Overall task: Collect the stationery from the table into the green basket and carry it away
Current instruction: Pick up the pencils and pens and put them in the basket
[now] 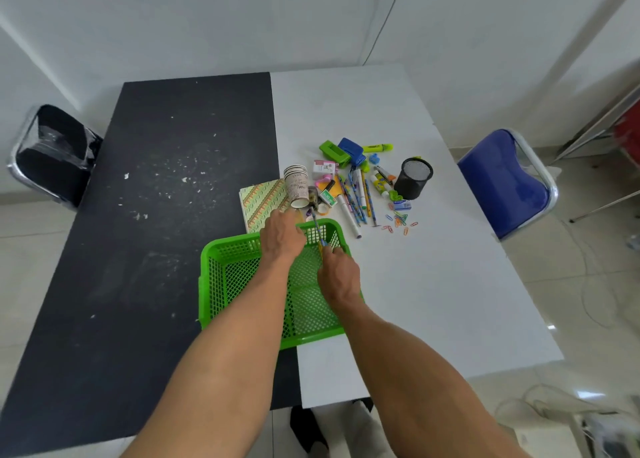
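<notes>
Two hands over the green basket (239,277): right hand (338,276), fingers pinching a blue pencil (318,229) above it; left hand (281,238) at its far rim, fingers hidden, grip impossible to tell. Loose stationery (356,194) lies just beyond the basket.

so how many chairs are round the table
2: a black chair left of the table, a blue chair right of it; a red shape far right may be another.

Head-worn wide-angle view looks forward and steeply down, close over the table (433,284).
</notes>
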`<move>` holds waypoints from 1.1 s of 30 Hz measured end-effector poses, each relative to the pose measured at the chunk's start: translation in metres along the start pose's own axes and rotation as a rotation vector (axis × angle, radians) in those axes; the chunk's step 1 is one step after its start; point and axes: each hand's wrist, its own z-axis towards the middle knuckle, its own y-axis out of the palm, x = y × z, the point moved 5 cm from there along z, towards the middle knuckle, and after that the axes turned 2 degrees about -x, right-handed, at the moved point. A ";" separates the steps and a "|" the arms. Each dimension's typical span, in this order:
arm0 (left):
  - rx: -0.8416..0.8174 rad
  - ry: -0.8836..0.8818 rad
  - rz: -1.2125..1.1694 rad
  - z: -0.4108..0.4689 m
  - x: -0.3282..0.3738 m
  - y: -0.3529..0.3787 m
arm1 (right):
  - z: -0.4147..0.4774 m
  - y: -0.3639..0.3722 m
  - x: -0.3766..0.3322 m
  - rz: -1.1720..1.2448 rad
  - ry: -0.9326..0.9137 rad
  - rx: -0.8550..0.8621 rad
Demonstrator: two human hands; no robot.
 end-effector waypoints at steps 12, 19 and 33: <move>-0.043 -0.005 -0.001 -0.017 -0.033 0.023 | -0.023 0.044 -0.004 -0.137 0.093 -0.118; -0.044 0.000 -0.022 -0.010 -0.037 0.027 | -0.017 0.049 0.003 -0.100 0.128 -0.153; -0.056 -0.001 -0.016 -0.004 -0.036 0.031 | -0.016 0.048 0.009 -0.096 0.138 -0.170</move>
